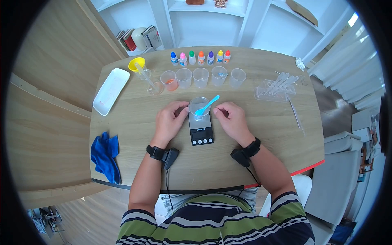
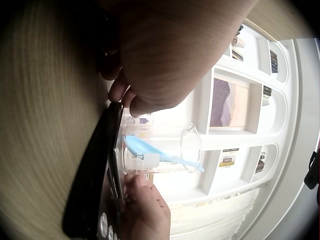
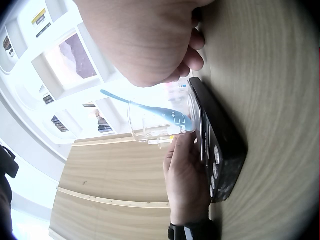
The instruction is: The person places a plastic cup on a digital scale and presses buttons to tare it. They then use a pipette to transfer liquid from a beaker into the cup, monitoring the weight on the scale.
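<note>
A clear beaker [image 1: 199, 107] with a light blue spoon [image 1: 207, 105] leaning in it stands on the plate of a small black scale [image 1: 202, 135]. The left hand [image 1: 170, 119] rests at the left of the scale, its fingertips close to the beaker. At the right is the right hand [image 1: 232, 121], fingers loosely bent, near the beaker and holding nothing visible. Both wrist views show the beaker [image 2: 170, 150] upright on the scale [image 3: 225, 165], the spoon's handle sticking out over its rim. Whether the left fingertips touch the scale cannot be told.
Behind stand several plastic cups [image 1: 201, 77], one with orange-red liquid, and several dropper bottles [image 1: 201, 58]. At the left are a white tray [image 1: 111, 92], a blue cloth [image 1: 105, 157] and a yellow funnel [image 1: 137, 64]. A clear rack with pipettes [image 1: 274, 90] lies at the right.
</note>
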### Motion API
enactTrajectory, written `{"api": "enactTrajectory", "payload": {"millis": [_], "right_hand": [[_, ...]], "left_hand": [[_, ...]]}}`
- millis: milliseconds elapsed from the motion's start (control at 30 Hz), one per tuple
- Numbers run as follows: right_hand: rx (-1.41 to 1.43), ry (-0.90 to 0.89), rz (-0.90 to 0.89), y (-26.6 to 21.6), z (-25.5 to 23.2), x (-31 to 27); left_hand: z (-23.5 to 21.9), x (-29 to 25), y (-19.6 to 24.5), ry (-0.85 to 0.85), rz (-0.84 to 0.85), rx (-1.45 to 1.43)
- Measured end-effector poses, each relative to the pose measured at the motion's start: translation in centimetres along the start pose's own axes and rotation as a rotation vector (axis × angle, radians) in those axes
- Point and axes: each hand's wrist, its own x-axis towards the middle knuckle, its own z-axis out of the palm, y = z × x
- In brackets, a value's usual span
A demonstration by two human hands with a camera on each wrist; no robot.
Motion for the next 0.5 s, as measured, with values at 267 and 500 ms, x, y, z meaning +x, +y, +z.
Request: {"api": "enactTrajectory", "payload": {"millis": [267,500], "right_hand": [[-0.024,-0.032,0.009,0.11,-0.15,-0.10],[0.003,-0.009,0.013,-0.11,-0.06,-0.01]], "left_hand": [[-0.02,-0.03,0.20,-0.005,-0.011,-0.013],[0.04,-0.02,0.07,0.002,-0.001,-0.012]]}}
